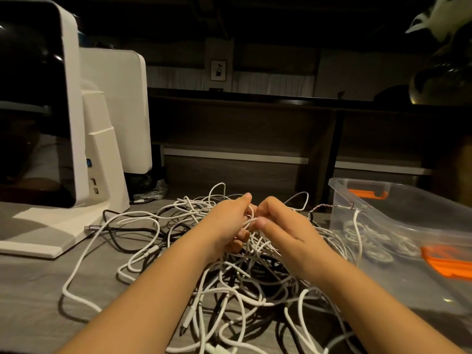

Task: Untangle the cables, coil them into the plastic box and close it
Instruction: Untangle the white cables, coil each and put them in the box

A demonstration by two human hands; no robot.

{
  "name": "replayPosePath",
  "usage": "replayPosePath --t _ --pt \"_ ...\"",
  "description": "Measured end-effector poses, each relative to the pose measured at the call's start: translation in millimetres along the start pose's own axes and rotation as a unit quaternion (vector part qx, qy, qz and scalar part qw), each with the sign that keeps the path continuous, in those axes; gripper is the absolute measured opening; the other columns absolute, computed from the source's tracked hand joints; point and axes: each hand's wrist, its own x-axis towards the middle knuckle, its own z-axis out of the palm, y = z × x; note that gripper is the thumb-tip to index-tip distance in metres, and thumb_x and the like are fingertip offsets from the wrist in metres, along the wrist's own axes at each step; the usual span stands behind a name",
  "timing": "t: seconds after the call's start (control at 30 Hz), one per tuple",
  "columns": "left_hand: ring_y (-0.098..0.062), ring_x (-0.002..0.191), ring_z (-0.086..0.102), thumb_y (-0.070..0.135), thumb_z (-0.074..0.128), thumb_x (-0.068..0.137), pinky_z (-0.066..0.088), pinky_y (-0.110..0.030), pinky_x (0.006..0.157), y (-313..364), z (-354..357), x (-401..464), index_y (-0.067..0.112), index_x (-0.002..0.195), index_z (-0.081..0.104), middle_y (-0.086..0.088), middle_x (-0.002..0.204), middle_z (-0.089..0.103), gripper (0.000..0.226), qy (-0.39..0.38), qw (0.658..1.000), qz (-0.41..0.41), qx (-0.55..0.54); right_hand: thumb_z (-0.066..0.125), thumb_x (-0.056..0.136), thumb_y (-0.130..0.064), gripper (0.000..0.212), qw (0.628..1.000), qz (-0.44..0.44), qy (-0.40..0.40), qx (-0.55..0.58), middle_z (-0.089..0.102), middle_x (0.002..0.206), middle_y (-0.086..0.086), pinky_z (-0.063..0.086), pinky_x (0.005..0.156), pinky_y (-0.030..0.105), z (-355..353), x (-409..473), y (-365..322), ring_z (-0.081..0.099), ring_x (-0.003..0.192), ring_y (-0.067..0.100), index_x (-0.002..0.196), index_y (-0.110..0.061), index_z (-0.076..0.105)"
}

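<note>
A thin white strand is being pinched between the left hand [224,221] and the right hand [278,223], which are being held close together, knuckle to knuckle, above the middle of the heap. The fingers of both hands are being curled round the smooth, rounded cord; how many strands are being gripped is probably hidden by the fingers and cannot be told. Both bare forearms are being stretched forward over the pile.

Beneath the hands a loose tangle of cables [242,282] is being spread over the matt grey table [33,290]: mostly slim, glossy white cords in looping curves, mixed with a few thicker black ones. One long white loop [76,272] is being trailed out to the left, and a black cable [132,227] with a metallic plug is being laid toward the base of a white monitor stand [102,149]. A braided, speckled cord [324,206] is being draped over the near rim of the plastic box [398,221].

The box, clear and rectangular with rounded corners and orange latches [367,193], is being kept just to the right of the heap, open-topped; pale coils are being seen dimly through its cloudy wall. Behind the stand a second white, rounded panel [120,103] is being stood upright.
</note>
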Motion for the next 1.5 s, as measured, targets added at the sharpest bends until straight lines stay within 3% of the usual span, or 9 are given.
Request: replayPosePath --t 0.2,0.43,0.6,0.7,0.83,1.03,1.13,1.27,1.5 --pt "-0.006 0.051 0.042 0.069 0.038 0.095 0.032 -0.017 0.049 -0.6 2.6 -9.4 0.021 0.071 0.058 0.007 0.060 0.050 0.057 -0.127 0.992 -0.008 0.006 0.052 0.099 -0.027 0.018 0.998 0.026 0.052 -0.017 0.064 0.073 -0.003 0.052 0.070 0.050 1.8 -0.2 4.4 0.061 0.070 0.018 0.083 -0.029 0.056" --pt "-0.006 0.049 0.042 0.079 0.045 0.076 0.032 -0.014 0.046 -2.0 5.5 -13.7 0.020 0.088 0.062 -0.003 0.076 0.066 0.063 -0.166 0.984 -0.012 0.058 0.056 0.096 -0.021 0.007 0.993 0.045 0.066 -0.086 0.064 0.074 -0.002 0.054 0.065 0.040 0.0 0.9 9.9 0.061 0.066 0.014 0.100 -0.027 0.056" --pt "-0.010 0.053 0.053 0.063 0.044 0.095 0.038 -0.016 0.044 -2.7 10.9 -12.5 0.016 0.083 0.062 0.001 0.062 0.063 0.052 -0.110 0.994 0.012 0.013 0.053 0.096 -0.024 0.007 0.986 0.019 0.087 -0.142 0.063 0.074 -0.008 0.053 0.067 0.045 -2.6 4.2 15.1 0.061 0.070 0.015 0.094 -0.022 0.060" --pt "-0.006 0.047 0.042 0.060 0.041 0.099 0.029 -0.018 0.047 -2.9 13.2 -11.9 0.016 0.081 0.059 0.007 0.055 0.053 0.051 -0.087 0.996 0.004 0.005 0.049 0.097 -0.033 0.015 0.985 0.019 0.084 -0.152 0.066 0.079 -0.006 0.055 0.067 0.043 -1.3 5.2 17.9 0.065 0.073 0.017 0.097 -0.023 0.060" --pt "-0.005 0.044 0.034 0.068 0.034 0.097 0.026 -0.016 0.042 -1.5 11.6 -13.4 0.014 0.088 0.059 0.002 0.060 0.059 0.059 -0.107 0.994 -0.028 0.001 0.053 0.097 -0.034 0.005 0.992 0.018 0.066 -0.106 0.061 0.069 -0.009 0.049 0.063 0.031 -3.8 2.7 17.2 0.059 0.065 0.004 0.099 -0.028 0.053" --pt "-0.004 0.040 0.031 0.068 0.030 0.097 0.020 -0.015 0.039 -2.8 7.8 -11.2 0.014 0.103 0.056 0.001 0.060 0.055 0.060 -0.151 0.987 -0.043 0.015 0.056 0.097 -0.015 0.016 0.995 -0.005 0.006 -0.095 0.064 0.081 -0.013 0.049 0.066 0.026 -15.4 0.9 17.3 0.061 0.075 0.006 0.106 -0.025 0.063" --pt "-0.002 0.042 0.026 0.068 0.043 0.091 0.015 -0.015 0.043 -2.5 4.6 -11.0 0.020 0.091 0.054 0.006 0.060 0.044 0.049 -0.225 0.973 -0.053 0.018 0.054 0.097 -0.016 0.014 0.997 -0.004 0.020 -0.077 0.065 0.081 -0.012 0.052 0.069 0.033 -12.9 1.3 18.8 0.061 0.075 0.007 0.097 -0.028 0.061" --pt "-0.003 0.047 0.028 0.053 0.067 0.085 0.019 -0.015 0.043 -4.3 2.7 -11.0 0.024 0.087 0.056 0.010 0.060 0.041 0.031 -0.266 0.961 -0.015 0.074 0.058 0.096 -0.020 0.015 0.996 0.032 0.048 0.065 0.058 0.066 -0.010 0.045 0.058 0.024 -8.3 0.2 19.8 0.053 0.061 0.007 0.085 -0.030 0.054" --pt "-0.005 0.045 0.028 0.044 0.040 0.104 0.017 -0.018 0.045 -0.6 12.1 -13.2 0.023 0.073 0.051 0.008 0.056 0.036 0.039 -0.223 0.975 0.000 0.022 0.045 0.103 -0.022 0.029 0.992 0.047 0.094 0.065 0.054 0.059 -0.016 0.038 0.057 0.022 -9.7 0.6 19.5 0.045 0.058 0.000 0.075 -0.021 0.052"
